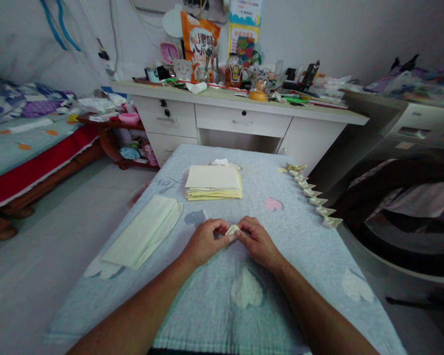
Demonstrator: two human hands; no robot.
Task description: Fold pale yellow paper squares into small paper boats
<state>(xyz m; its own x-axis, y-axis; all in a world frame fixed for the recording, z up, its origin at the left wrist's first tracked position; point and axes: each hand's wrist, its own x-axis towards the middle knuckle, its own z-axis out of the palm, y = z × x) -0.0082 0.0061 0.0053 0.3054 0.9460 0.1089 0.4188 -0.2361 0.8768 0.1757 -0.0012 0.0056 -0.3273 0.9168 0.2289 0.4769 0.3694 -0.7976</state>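
A small folded piece of pale paper (232,230) is pinched between both hands over the middle of the cloth-covered table (214,301). My left hand (209,240) grips its left side with thumb and fingers. On the other side, my right hand (258,240) holds it the same way, the two thumbs close together. Beyond the hands lies a stack of cream and yellow paper sheets (213,178). To the left rests a long folded bundle of pale paper (144,231). Along the right edge runs a row of several small folded paper shapes (317,201), the farthest one patterned.
A white desk (240,118) crowded with a honey-coloured jar (234,70), an orange snack bag (200,44) and a pink clock (169,53) stands behind the table. A bed (33,143) is at left. To the right stands a front-loading washing machine (403,148).
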